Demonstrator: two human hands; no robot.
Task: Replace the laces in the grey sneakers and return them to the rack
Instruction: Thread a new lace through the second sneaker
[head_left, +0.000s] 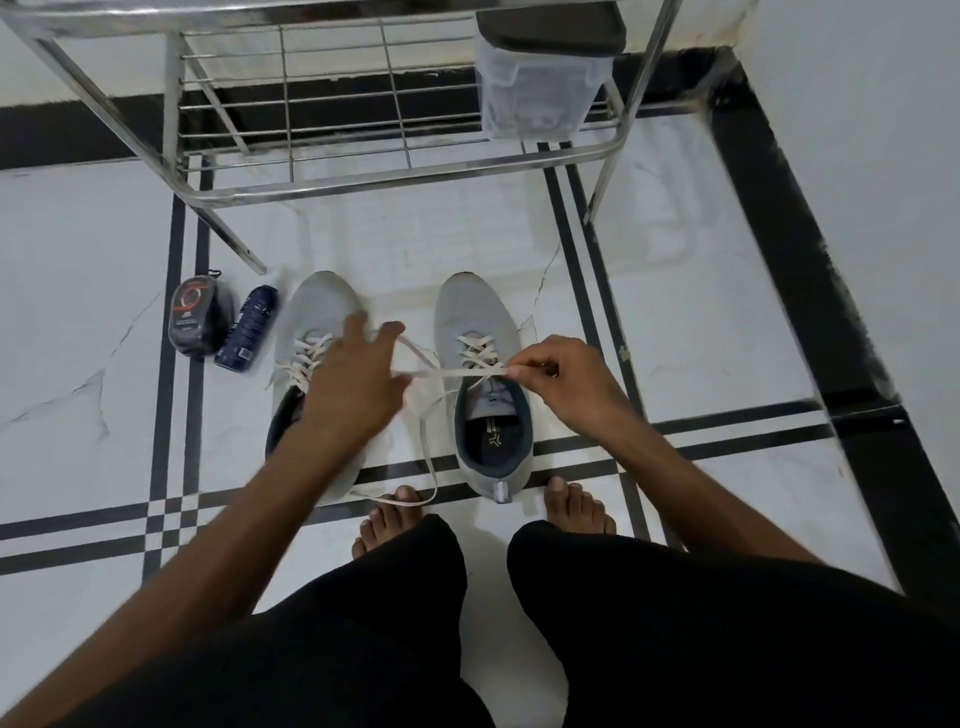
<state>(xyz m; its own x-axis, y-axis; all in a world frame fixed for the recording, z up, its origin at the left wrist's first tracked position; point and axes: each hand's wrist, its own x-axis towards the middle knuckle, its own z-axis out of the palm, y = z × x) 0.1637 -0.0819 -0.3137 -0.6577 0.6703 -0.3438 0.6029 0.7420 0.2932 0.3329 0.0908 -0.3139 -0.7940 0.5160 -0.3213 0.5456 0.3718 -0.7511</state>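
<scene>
Rack (395, 171) at top of frame, bottom shelf free for the sneakers. Both sneakers (483, 384) mid-frame on the floor, toes toward it. Right hand (561, 376) grip pinches the lace (457, 372) taut for tying; left hand (358, 374) released, fingers spread, reaching for it.

- floor (727, 291): white tile, black lines
- rack (395, 171) stands on it
- two sneakers (317, 312) just before rack
- can (248, 328), polish (196, 317) left of sneakers
- bare feet (395, 519) behind sneakers
</scene>
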